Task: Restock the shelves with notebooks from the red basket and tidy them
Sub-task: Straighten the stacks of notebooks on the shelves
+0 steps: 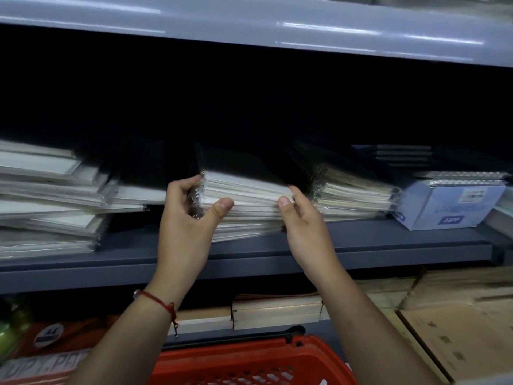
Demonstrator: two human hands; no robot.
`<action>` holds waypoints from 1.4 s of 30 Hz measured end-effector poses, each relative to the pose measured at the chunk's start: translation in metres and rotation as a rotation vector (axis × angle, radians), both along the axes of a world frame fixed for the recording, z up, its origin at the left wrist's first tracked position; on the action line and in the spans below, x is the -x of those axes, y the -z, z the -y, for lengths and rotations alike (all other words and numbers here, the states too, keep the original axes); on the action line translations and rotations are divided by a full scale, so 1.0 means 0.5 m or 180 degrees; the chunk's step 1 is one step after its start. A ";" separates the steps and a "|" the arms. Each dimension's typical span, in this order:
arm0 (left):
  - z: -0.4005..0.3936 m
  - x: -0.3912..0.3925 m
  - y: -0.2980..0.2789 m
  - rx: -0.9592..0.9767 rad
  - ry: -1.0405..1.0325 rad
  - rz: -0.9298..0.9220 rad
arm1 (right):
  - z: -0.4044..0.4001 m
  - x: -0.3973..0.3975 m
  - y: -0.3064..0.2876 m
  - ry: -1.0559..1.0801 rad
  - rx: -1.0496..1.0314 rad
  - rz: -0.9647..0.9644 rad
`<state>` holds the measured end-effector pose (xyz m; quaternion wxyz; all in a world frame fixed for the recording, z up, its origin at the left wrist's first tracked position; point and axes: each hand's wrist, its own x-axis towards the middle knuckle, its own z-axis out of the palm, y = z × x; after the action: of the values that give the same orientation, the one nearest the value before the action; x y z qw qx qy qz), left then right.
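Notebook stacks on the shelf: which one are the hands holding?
The middle stack, gripped by the left hand and right hand; the left stack and right stack lie untouched.

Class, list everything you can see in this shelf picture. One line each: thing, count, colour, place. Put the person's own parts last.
middle notebook stack: one stack, black covers, white page edges, shelf centre, held at both ends
left notebook stacks: several untidy piles, white and wrapped, shelf left
right notebook stack: one leaning pile, black spirals, right of the held stack
box: one, pale blue, shelf right
shelf: one, dark grey, across the middle
red basket: one, red with black handle, bottom centre
cardboard boxes: several, brown, lower right
left hand: one, red string at wrist, grips stack's left end
right hand: one, grips stack's right end
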<state>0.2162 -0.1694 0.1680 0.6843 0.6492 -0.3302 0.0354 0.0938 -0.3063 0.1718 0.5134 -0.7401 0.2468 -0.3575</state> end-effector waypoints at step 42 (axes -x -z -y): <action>-0.002 -0.053 -0.003 -0.1465 -0.0091 0.0517 | 0.011 -0.016 -0.004 0.0340 -0.0502 0.0284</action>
<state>0.2427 -0.1685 0.1693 0.4891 0.7876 -0.3742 0.0210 0.1019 -0.3118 0.1738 0.5608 -0.6665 0.2902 -0.3964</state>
